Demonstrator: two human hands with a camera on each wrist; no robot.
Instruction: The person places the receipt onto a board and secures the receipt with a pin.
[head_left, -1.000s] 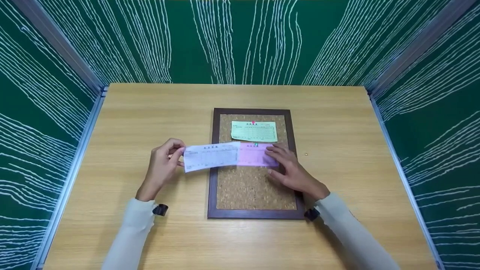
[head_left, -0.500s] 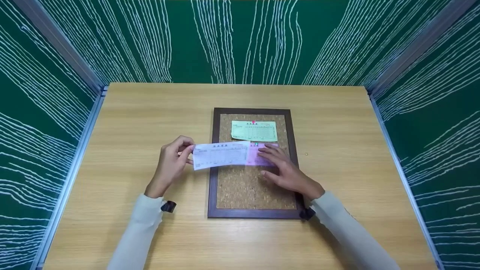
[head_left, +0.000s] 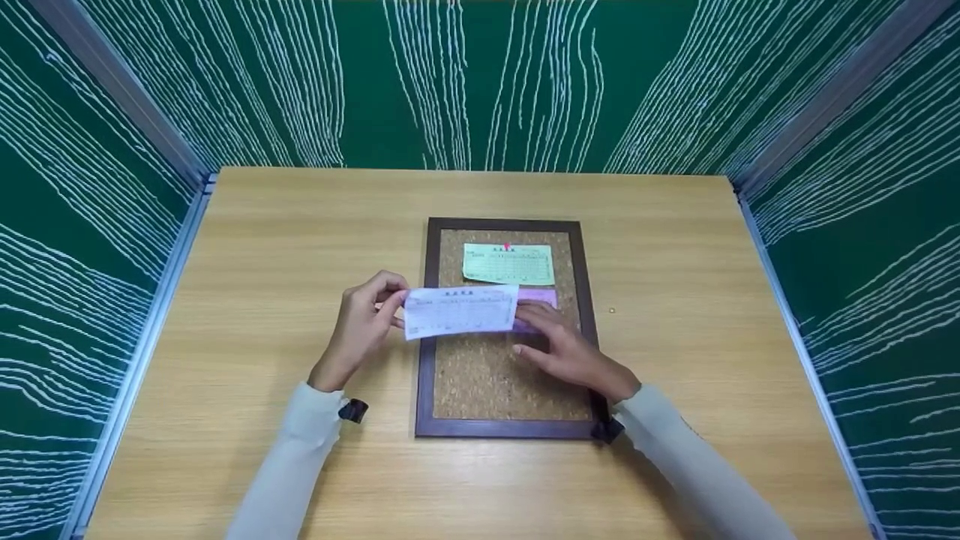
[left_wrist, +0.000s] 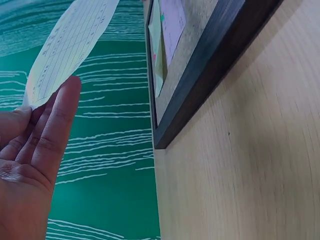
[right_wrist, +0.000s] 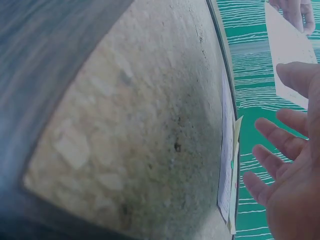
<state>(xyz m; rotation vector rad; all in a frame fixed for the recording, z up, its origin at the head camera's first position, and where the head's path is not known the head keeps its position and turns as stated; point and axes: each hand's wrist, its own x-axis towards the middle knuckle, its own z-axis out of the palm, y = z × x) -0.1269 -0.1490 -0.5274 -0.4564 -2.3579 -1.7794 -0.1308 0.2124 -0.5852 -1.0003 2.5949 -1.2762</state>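
Observation:
My left hand pinches the left edge of a white printed paper slip between thumb and fingers, holding it over a cork board. The left wrist view shows the slip raised and slightly bent. My right hand hovers over the board's right side, fingers spread and relaxed in the right wrist view, its fingertips close to the slip's right edge. Behind the slip and fingers, a pink slip is partly hidden; its green pushpin shows in the left wrist view. Above it, a red pushpin holds a green slip.
The board's dark frame lies flat on a wooden table. A tiny brass-coloured piece lies to the right of the board. Green walls with white lines enclose the back and sides.
My left hand has carried the white slip rightward over the board, covering more of the pink slip and its pin. My right hand has shifted slightly left.

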